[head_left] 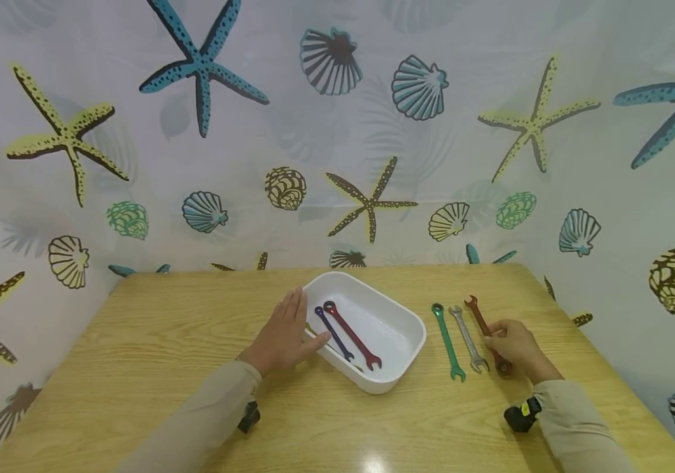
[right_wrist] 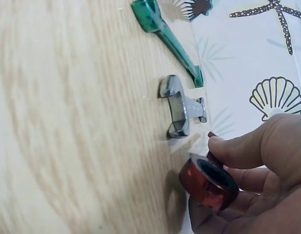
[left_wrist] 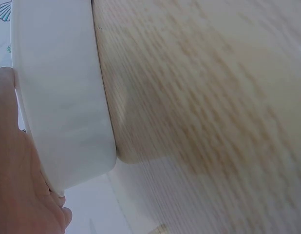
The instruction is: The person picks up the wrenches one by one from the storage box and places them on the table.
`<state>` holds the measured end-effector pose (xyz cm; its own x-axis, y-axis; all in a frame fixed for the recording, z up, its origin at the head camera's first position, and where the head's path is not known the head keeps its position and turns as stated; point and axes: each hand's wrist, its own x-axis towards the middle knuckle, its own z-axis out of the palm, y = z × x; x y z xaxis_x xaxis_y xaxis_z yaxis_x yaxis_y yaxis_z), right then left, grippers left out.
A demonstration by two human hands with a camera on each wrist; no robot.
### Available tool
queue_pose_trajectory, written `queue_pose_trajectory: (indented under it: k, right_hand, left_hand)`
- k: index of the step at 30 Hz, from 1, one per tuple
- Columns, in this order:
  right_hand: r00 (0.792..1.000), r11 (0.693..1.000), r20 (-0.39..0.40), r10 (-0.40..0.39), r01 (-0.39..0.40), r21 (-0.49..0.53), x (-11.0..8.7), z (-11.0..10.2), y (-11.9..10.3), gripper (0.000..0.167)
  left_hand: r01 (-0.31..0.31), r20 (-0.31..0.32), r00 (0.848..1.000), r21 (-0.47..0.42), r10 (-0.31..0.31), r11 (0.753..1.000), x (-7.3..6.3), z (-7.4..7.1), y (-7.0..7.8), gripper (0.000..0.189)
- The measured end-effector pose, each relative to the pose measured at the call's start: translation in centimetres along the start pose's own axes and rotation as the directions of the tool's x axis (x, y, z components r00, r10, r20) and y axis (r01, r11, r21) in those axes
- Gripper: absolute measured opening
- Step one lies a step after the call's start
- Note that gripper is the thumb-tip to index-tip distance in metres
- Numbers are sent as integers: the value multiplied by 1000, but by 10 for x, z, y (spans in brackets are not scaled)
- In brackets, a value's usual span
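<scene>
A white tray (head_left: 399, 338) sits at the middle of the table. My left hand (head_left: 280, 335) rests on its left rim with fingers straight and thumb reaching over the edge; the left wrist view shows the tray's outer wall (left_wrist: 63, 97) beside it. Inside lie a red combination wrench (head_left: 351, 335) and a purple one (head_left: 335, 334); a yellowish piece is mostly hidden by the near wall. Right of the tray, my right hand (head_left: 514, 345) pinches another red combination wrench (head_left: 479, 318). Its ring end (right_wrist: 201, 185) points toward me, apparently tilted off the table.
Between the tray and my right hand, a green combination wrench (head_left: 448, 341) and a silver one (head_left: 468, 338) lie side by side on the wooden table (head_left: 183, 322). A cloth (head_left: 242, 151) printed with shells and starfish hangs behind the table and along its sides.
</scene>
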<state>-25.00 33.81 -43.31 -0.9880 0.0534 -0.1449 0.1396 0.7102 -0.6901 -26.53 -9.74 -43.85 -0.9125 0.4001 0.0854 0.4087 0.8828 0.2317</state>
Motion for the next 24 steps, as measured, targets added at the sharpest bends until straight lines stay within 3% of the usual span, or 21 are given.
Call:
queue_pose_trajectory:
  k: [15,24]
  right_hand:
    - [999,993,-29,-32,29,-117,0,3,2,34]
    - [995,968,-64,-77,59,-242,-1,3,3,32]
  left_hand:
    - [-18,-26,1000,-8,18,1000,-2,-2,2,96]
    - [-8,-16,1000,-8,8,1000,-2,-1,1,97]
